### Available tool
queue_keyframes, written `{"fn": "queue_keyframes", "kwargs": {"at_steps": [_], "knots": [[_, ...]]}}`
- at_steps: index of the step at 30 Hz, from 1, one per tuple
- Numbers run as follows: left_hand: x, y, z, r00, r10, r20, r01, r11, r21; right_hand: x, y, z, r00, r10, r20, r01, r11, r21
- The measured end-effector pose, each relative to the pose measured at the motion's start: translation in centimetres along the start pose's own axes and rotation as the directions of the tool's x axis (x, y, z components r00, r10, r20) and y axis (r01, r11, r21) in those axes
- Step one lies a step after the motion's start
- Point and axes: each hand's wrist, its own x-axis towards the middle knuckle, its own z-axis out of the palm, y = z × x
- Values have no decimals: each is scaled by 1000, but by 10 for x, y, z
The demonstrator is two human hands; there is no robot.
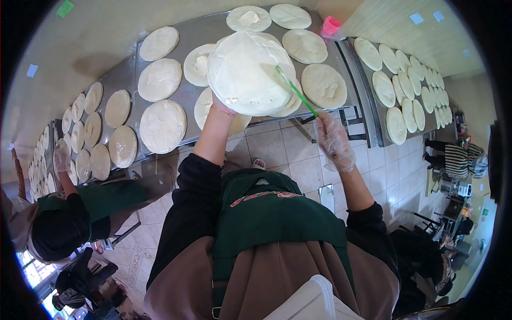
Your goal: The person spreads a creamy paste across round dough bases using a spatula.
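Observation:
My left hand (224, 108) is under a large round cake layer (248, 74), holding it up above the table. Smooth white cream covers its top, with small lumps near the front edge. In a clear plastic glove, my right hand (335, 141) is closed around the end of a thin green spatula (298, 92). The spatula's far tip meets the cream on the right side of the layer; its blade is hard to make out. Beneath and around the raised layer lie other pale rounds, such as one (324, 86) at right and one (163, 126) at left.
A metal table (205, 34) runs along the wall, bearing several rounds. A pink cup (331, 25) stands at its back right corner. Another table (377, 120) with many rounds is to the right. At left a co-worker (66, 218) works at the same row. Other people are farther back.

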Motion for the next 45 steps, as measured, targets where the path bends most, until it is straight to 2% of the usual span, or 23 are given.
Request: {"fn": "queue_keyframes", "kwargs": {"at_steps": [1, 2, 3, 5, 7, 8, 9, 12, 15, 16, 17, 20, 24, 26, 27, 29, 30, 31, 33, 37, 41, 42, 45], "knots": [[3, -3, 6, 998, 43, -52, -41, 998, 44, -4, 0, 4, 1000, 1, -1, -1, 1000, -1], [5, -4, 9, 991, 89, -104, -79, 993, 90, -9, 3, 10, 995, -96, 4, 96, 995, 4], [7, -5, 7, 990, 88, -108, -78, 993, 90, -15, 2, 14, 982, -190, 10, 190, 982, 10], [13, -5, 5, 986, 150, -77, -137, 978, 154, -26, -4, 15, 974, -210, 82, 208, 978, 29], [15, -3, 5, 988, 129, -83, -117, 984, 131, -29, -14, 10, 946, -284, 158, 273, 958, 83], [14, -2, 5, 990, 111, -91, -101, 989, 107, -27, -16, 7, 946, -308, 105, 292, 946, 144], [13, -1, 4, 990, 109, -93, -99, 989, 106, -24, -15, 4, 947, -305, 106, 289, 946, 145], [10, -2, 1, 997, 46, -66, -43, 998, 45, -5, -7, -7, 999, -17, 28, 13, 990, 138], [13, -6, -2, 999, 20, -47, -20, 1000, 4, 15, 2, -8, 999, 32, -35, -29, 997, 67], [15, -7, -3, 1000, 4, -3, -4, 998, -57, 15, 2, -5, 1000, 4, -19, -4, 1000, -12], [16, -7, -5, 999, -9, 42, 14, 993, -117, 13, 1, -2, 1000, 4, -19, -4, 1000, -11], [20, -8, -4, 999, 15, 43, -9, 989, -147, -2, -5, 10, 985, -173, -26, 174, 983, 64], [20, -5, 3, 996, 26, 84, -18, 994, -105, -14, -16, 3, 976, -183, 117, 159, 969, 187], [17, 0, 1, 999, 52, 4, -52, 999, -7, -15, -15, -4, 974, -117, 195, 73, 973, 217], [16, 2, 1, 999, 48, 3, -48, 999, -8, -14, -12, -8, 974, -113, 194, 70, 974, 217], [14, 6, 0, 999, 7, 40, -5, 998, -57, -7, -3, -16, 994, 72, 88, -86, 980, 180], [13, 7, 2, 999, 6, 40, -4, 998, -57, -3, 4, -14, 998, 50, -44, -40, 976, 212], [12, 7, 5, 999, 5, 33, -3, 999, -54, 0, 9, -15, 998, 51, -45, -40, 976, 212], [12, 7, 5, 1000, 1, 27, 0, 999, -51, 4, 16, -16, 995, 60, -76, -54, 995, 79], [15, 9, 1, 998, 34, 45, -28, 992, -119, -10, 16, -3, 997, -72, 2, 72, 997, 18], [16, 9, 3, 995, 89, 47, -85, 994, -68, -25, 6, 13, 981, -191, 17, 188, 974, 125], [15, 9, 4, 995, 87, 48, -84, 994, -68, -25, -3, 8, 980, -174, 99, 160, 978, 134], [12, 10, 5, 995, 95, 22, -94, 995, -40, -22, -10, 3, 994, -87, 69, 71, 976, 207]]}}
